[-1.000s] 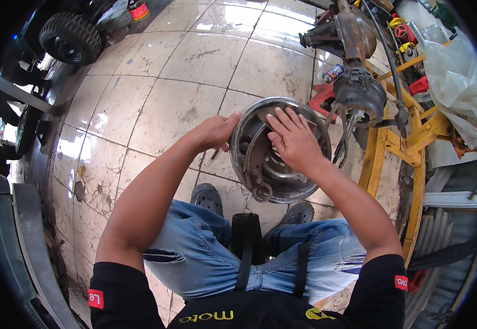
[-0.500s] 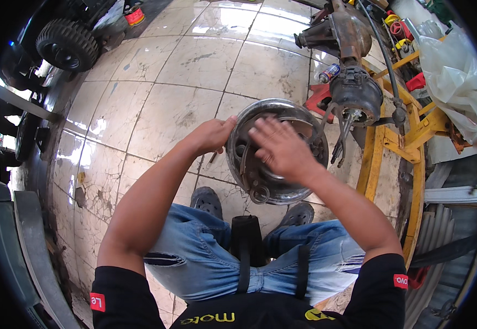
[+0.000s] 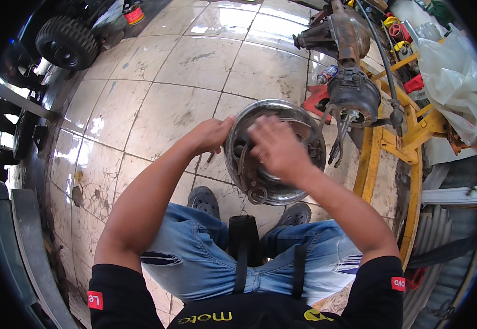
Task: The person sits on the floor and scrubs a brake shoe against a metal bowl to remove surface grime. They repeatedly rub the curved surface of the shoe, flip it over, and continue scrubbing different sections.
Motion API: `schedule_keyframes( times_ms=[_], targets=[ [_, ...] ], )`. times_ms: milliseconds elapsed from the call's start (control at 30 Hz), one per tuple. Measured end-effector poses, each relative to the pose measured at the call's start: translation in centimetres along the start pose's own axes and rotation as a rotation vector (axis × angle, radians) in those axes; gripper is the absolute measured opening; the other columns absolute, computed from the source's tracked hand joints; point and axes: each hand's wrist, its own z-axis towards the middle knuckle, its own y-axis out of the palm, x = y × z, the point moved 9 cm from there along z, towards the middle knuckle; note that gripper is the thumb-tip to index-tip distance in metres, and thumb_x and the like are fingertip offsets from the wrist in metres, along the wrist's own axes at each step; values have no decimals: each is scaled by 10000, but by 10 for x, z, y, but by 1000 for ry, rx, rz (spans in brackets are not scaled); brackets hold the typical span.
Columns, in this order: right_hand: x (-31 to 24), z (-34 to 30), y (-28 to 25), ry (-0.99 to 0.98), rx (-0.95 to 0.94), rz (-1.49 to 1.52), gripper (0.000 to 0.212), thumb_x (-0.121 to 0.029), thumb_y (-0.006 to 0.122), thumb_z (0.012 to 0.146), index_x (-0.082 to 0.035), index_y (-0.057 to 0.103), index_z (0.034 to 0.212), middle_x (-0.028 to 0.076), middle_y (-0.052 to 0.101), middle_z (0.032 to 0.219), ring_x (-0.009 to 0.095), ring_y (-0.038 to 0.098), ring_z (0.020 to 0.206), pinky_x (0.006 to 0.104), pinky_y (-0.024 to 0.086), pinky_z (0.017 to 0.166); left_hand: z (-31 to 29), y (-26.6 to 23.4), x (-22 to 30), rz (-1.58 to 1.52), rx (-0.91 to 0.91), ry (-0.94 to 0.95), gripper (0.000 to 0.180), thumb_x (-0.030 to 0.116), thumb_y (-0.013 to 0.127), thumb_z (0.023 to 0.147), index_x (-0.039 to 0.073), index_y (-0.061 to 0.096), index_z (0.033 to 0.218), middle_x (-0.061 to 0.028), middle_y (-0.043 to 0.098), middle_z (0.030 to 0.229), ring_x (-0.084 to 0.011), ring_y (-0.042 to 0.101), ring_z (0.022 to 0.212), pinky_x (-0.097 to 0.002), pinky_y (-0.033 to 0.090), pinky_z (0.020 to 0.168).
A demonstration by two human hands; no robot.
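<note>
The person is crouched over a round metal brake backing plate [image 3: 274, 151] that stands tilted on the tiled floor [image 3: 194, 60] just in front of their shoes [image 3: 204, 200], its dished face toward them. The left hand [image 3: 211, 135] grips the plate's left rim, fingers curled around the edge. The right hand [image 3: 274, 148] lies over the face of the plate, fingers spread and blurred — whether they pinch anything underneath, I cannot tell.

It looks like pressed steel with brake hardware still bolted on: stiff, fairly heavy for its size, and likely to roll or tip if the rim hand lets go. The rim seems the sound place to hold it (thin edge, though, so probably hard on bare fingers), and the surface appears greasy or dusty, so a firm wrap beats a fingertip pinch. A spring or ring-shaped part [image 3: 257, 194] hangs near the lower edge and would likely snag or swing if grabbed.

Just to the right, a rusty axle housing [image 3: 353, 93] rests on a yellow stand [image 3: 375, 148], its end near the plate. A small tyre [image 3: 66, 41] sits far off at the upper left.
</note>
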Motion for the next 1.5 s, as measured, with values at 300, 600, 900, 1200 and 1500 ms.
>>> schedule_keyframes(
  times_ms=[300, 600, 900, 1200, 1500],
  targets=[
    [4, -2, -2, 20, 28, -80, 505, -439, 428, 1012, -118, 523, 1390, 157, 479, 1464, 360, 414, 1379, 518, 300, 1142, 3, 1, -1, 3, -27, -32, 770, 593, 317, 1019, -103, 648, 989, -146, 661, 795, -201, 609, 609, -331, 515, 615],
    [27, -8, 3, 133, -14, -46, 523, -448, 399, 1026, -117, 492, 1420, 160, 437, 1499, 366, 376, 1404, 526, 279, 1156, 3, 2, 1, 28, -15, -30, 755, 591, 319, 1018, -82, 662, 1008, -151, 667, 813, -194, 608, 620, -335, 516, 620],
    [21, -5, -2, 74, -14, -6, 518, -445, 407, 1025, -92, 530, 1383, 161, 452, 1487, 361, 378, 1403, 492, 288, 1158, 4, 3, 3, 89, -8, -2, 751, 582, 322, 1020, -87, 663, 1004, -130, 644, 791, -203, 619, 635, -350, 516, 633],
    [40, -10, -3, 182, -27, -41, 563, -450, 378, 1033, -46, 486, 1411, 206, 457, 1472, 381, 399, 1385, 483, 296, 1149, 1, 3, 4, 72, -28, -6, 732, 566, 314, 1029, -80, 658, 1015, -124, 640, 793, -197, 609, 630, -340, 513, 648],
    [43, -13, -6, 153, 3, 10, 558, -444, 397, 1031, -20, 520, 1372, 223, 488, 1437, 395, 429, 1358, 487, 335, 1121, 6, 2, -2, 109, -31, 3, 732, 564, 302, 1030, -71, 664, 997, -135, 662, 813, -202, 600, 622, -349, 518, 660]
  ],
)
